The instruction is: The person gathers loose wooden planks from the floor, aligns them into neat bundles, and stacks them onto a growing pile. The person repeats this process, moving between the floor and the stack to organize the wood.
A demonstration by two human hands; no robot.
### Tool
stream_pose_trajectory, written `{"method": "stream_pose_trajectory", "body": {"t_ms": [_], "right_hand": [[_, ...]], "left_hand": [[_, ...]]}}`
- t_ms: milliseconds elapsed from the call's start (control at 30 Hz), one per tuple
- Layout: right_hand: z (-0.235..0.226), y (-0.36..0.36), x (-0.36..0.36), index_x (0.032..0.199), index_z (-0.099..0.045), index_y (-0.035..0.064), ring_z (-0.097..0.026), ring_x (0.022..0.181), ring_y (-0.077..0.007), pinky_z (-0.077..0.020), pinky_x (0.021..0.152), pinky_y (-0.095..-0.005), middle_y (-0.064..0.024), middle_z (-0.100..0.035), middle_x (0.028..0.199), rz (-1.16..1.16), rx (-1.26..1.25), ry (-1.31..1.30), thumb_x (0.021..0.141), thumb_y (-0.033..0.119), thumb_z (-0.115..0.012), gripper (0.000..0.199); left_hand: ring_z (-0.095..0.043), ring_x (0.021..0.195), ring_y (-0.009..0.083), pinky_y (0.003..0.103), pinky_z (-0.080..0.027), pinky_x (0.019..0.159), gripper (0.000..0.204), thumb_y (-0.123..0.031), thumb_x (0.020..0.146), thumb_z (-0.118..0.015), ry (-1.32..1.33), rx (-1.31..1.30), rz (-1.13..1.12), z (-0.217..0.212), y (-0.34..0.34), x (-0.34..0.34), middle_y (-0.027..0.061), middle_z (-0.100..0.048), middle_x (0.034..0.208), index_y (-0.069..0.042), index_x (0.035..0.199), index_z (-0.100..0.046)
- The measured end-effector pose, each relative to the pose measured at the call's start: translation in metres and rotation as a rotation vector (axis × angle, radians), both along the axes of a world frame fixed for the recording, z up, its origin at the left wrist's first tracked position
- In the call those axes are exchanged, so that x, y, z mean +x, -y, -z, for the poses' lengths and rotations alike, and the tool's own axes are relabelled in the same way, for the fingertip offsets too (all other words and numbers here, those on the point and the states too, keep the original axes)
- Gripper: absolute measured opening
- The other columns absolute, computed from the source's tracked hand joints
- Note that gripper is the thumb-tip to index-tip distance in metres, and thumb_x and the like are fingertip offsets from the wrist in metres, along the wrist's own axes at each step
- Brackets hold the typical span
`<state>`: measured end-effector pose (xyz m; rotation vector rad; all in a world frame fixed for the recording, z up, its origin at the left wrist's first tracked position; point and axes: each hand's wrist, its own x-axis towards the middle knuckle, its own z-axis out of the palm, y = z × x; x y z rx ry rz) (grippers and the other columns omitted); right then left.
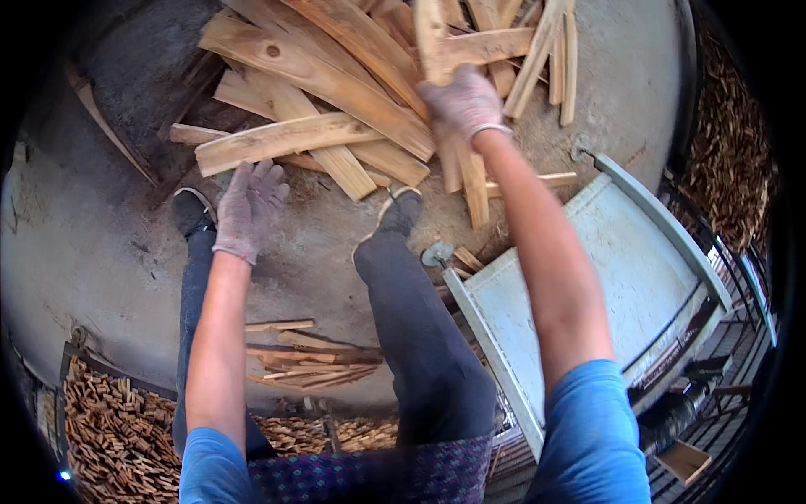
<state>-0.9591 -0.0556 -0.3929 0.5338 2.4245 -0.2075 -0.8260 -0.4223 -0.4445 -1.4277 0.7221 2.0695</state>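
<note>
1. The right hand (463, 101), in a worn grey glove, reaches out over a heap of wooden slats (336, 109) on the concrete floor (109, 252). Its fingers are closed around one long slat (432, 38), which stands nearly upright; its top runs out of the picture, and its lower end seems to come out below the hand, among the slats lying there.
2. The left hand (249, 210), also gloved, hangs in the air with the fingers spread open, holding nothing. It is just beside the near edge of the heap; the closest piece is a broad pale slat (285, 141) lying crosswise above the fingertips.
3. A smaller bundle of thin slats (306, 361) lies on the floor between the person's legs.
4. A pale grey-green metal table (588, 277) with a raised rim stands at the right, under the right forearm.
5. Wire crates of small wood offcuts (117, 437) sit at the lower left and far right.
</note>
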Motion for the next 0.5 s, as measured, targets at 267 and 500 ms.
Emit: {"method": "stream_pose_trajectory", "body": {"t_ms": [267,500], "right_hand": [[-0.107,0.144,0.069,0.12,-0.068,0.0005,-0.071,0.107,-0.0382,-0.0569,0.092,-0.0445,-0.0246,-0.072,0.113,-0.29,-0.842,0.485,0.082,0.051,-0.074,0.064],[0.002,0.023,-0.01,0.14,-0.055,0.0035,-0.062,0.121,-0.0404,-0.0514,0.103,-0.0486,-0.0225,-0.062,0.133,-0.653,-0.02,-0.315,0.075,0.021,-0.08,0.072]], "left_hand": [[-0.069,0.112,0.0271,0.041,-0.058,0.095,0.052,-0.03,0.101,-0.071,-0.047,-0.04,0.415,-0.093,-0.014,-0.008,0.0176,-0.069,0.123,-0.004,0.143,-0.055],[-0.068,0.089,0.0186,0.035,-0.057,0.076,0.033,-0.016,0.096,-0.072,0.129,-0.315,0.37,-0.191,0.01,-0.004,0.0109,-0.07,0.1,0.0,0.123,-0.062]]}}
